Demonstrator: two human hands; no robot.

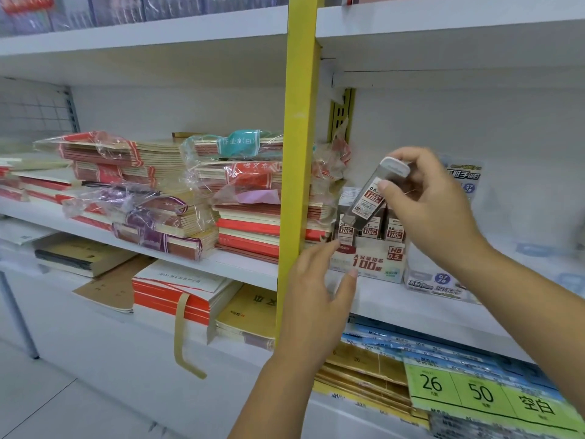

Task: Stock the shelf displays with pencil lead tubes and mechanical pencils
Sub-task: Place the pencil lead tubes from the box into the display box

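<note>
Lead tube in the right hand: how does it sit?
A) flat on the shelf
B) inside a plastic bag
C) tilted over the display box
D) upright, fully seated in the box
C: the right hand pinches the lead tube near its white cap, tilted above the display box.

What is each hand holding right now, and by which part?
The right hand pinches a pencil lead tube near its white cap. The left hand holds nothing, open by the display box.
</note>
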